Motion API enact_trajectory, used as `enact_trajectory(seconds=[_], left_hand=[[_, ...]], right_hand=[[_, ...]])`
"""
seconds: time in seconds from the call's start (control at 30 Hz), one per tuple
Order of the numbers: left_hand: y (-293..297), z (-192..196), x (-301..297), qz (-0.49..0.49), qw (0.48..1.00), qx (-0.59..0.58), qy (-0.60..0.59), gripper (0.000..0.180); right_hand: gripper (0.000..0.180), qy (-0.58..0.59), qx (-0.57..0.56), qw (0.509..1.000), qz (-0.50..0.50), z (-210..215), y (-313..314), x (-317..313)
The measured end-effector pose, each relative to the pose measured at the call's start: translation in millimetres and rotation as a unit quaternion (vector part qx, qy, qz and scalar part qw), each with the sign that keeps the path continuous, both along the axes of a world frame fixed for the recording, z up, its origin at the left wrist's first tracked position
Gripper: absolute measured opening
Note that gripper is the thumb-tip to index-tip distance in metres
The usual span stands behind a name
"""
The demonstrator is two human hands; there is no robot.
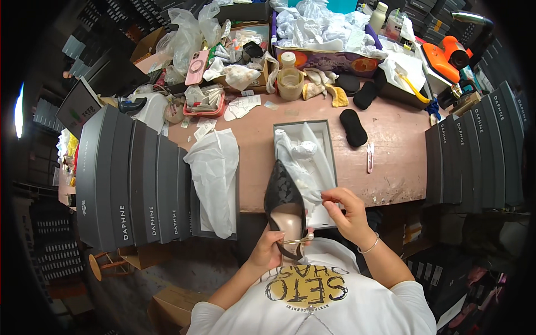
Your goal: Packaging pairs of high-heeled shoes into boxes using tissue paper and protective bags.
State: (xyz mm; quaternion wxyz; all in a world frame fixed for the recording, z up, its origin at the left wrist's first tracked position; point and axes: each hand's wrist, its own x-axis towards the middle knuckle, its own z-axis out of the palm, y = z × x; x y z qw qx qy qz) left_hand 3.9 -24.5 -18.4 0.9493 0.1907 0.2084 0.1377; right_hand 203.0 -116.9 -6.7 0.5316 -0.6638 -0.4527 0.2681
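A black pointed-toe shoe [283,192] with a beige insole is held upright in front of me, its toe pointing away. My left hand [267,251] is closed around its heel end, where a thin gold-coloured strap with a pearl-like bead crosses. Beyond the shoe, an open grey shoebox [333,167] lies on the table with crumpled white tissue paper [296,146] inside. At the box's right edge my right hand [347,215] pinches a bit of that tissue between thumb and fingertips. The shoe hides part of the box.
Stacked grey shoeboxes [114,184] stand at left, more boxes [472,151] at right. A tissue-covered box [215,178] lies left of the open one. Small scissors-like snips [370,157] and a black pad [353,128] rest at right. Jars [290,84] and clutter line the back.
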Motion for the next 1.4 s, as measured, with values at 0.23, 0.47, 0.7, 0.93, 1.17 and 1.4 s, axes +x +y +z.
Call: enact_trajectory(seconds=[0.23,0.47,0.7,0.93,1.17,1.4], left_hand=[[17.1,-27.4,3.1,-0.041,0.993,-0.108,-0.020,0.054],[33.4,-28.8,2.1,0.067,0.996,0.002,0.062,0.055],[39.3,-12.9,4.9,0.045,0.997,0.028,0.061,0.064],[44.8,-16.9,-0.5,0.068,0.994,0.046,0.073,0.059],[25.6,-26.8,11.8,0.054,0.995,0.035,0.071,0.050],[30.5,-24.8,20.4,0.031,0.993,0.038,0.105,0.055]], right_hand=[[0.053,-0.460,-0.050,0.885,0.052,-13.5,91.0,58.4],[0.044,0.047,-0.053,0.986,0.153,6.0,96.0,54.6],[0.032,-0.242,0.016,0.961,0.136,16.4,74.3,-23.6],[0.036,-0.138,0.045,0.976,0.161,16.2,67.3,-35.1],[0.043,-0.172,-0.050,0.980,0.091,1.3,87.3,-36.9],[0.086,0.011,-0.029,0.995,0.091,-16.9,124.8,-17.4]])
